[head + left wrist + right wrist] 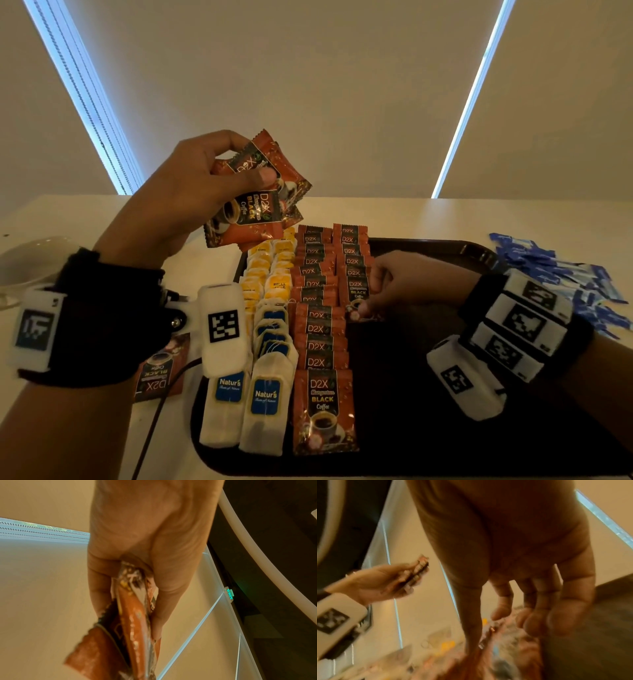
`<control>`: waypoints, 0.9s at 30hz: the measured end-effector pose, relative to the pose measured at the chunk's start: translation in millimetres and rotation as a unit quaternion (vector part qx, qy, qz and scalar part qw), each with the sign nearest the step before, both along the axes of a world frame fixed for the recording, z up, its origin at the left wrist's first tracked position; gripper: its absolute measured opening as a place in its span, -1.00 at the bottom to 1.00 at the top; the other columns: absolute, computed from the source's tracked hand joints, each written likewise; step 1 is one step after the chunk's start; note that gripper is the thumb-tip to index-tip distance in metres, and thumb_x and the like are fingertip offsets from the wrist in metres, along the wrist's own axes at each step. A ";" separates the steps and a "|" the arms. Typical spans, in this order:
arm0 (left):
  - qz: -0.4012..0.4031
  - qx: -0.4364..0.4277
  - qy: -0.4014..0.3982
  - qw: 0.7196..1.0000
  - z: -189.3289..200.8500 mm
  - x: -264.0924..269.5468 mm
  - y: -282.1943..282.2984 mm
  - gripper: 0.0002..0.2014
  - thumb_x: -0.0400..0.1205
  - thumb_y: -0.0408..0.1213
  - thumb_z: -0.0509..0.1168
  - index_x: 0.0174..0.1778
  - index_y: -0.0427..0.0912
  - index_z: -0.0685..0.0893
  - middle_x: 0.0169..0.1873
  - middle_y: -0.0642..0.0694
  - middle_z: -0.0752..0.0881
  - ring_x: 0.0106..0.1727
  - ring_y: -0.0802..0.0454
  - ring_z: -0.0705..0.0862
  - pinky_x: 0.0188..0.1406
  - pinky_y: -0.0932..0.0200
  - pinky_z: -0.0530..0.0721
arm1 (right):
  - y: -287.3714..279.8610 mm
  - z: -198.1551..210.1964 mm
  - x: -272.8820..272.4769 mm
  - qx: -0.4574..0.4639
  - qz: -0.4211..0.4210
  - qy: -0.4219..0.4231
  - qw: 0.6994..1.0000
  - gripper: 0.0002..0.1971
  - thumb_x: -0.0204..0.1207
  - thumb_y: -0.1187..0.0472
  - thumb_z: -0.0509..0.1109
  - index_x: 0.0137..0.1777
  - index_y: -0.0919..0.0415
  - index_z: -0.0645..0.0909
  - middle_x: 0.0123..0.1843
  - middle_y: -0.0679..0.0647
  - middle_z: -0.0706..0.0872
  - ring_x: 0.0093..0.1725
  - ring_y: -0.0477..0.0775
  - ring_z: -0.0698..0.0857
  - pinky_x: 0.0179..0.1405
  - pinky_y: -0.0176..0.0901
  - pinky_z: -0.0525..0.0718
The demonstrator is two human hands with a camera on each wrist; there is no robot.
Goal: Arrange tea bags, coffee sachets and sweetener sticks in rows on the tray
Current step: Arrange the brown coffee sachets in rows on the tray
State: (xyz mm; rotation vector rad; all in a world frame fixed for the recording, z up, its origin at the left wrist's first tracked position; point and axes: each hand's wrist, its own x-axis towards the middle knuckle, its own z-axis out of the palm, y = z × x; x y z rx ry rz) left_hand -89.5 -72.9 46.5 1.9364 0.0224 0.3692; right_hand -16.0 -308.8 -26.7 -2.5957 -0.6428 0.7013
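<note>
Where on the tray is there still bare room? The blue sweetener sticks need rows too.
The dark tray is bare on its right side, from the second coffee sachet row across to the rim beside the sweetener sticks, and nearer than the right hand. The left side is crowded with tea bags and the first coffee row.

You have two rows of tea bags (265,404), two rows of coffee sachets (323,407), one tray (445,248), one loose sachet (161,371).

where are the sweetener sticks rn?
Head view: the blue sweetener sticks lie in a loose pile on the table, off the tray's far right edge, beyond the right hand.
</note>
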 end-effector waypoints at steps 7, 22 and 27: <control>-0.078 0.051 0.040 0.995 -5.6 1.5 -14.9 -0.77 0.44 -0.13 0.43 -0.01 -0.02 0.67 -0.22 -0.08 0.82 -0.25 0.02 0.82 -0.30 0.17 0.79 | 24.8 39.6 -37.1 0.385 -0.077 -0.076 0.917 -0.74 0.51 -0.10 0.29 0.07 0.03 0.52 -0.11 -0.01 0.70 -0.19 -0.10 0.73 -0.26 -0.25 0.77; -0.146 0.083 0.080 0.983 -10.7 2.4 -15.5 -0.80 0.44 -0.26 0.46 -0.03 -0.15 0.73 -0.25 -0.08 0.84 -0.25 -0.02 0.82 -0.27 0.11 0.78 | 17.5 30.4 -42.5 0.410 -0.075 -0.154 0.896 -0.72 0.44 0.20 0.49 0.00 -0.11 0.47 -0.26 0.00 0.78 -0.24 -0.02 0.79 -0.24 -0.20 0.78; -0.140 0.065 0.065 0.986 -9.8 2.4 -16.6 -0.88 0.49 -0.25 0.42 -0.09 -0.16 0.72 -0.28 -0.11 0.83 -0.27 -0.03 0.80 -0.35 0.17 0.71 | 10.0 34.2 -45.1 0.397 -0.072 -0.211 0.890 -0.71 0.44 0.22 0.49 0.05 -0.06 0.49 -0.30 0.01 0.76 -0.27 -0.08 0.78 -0.21 -0.15 0.76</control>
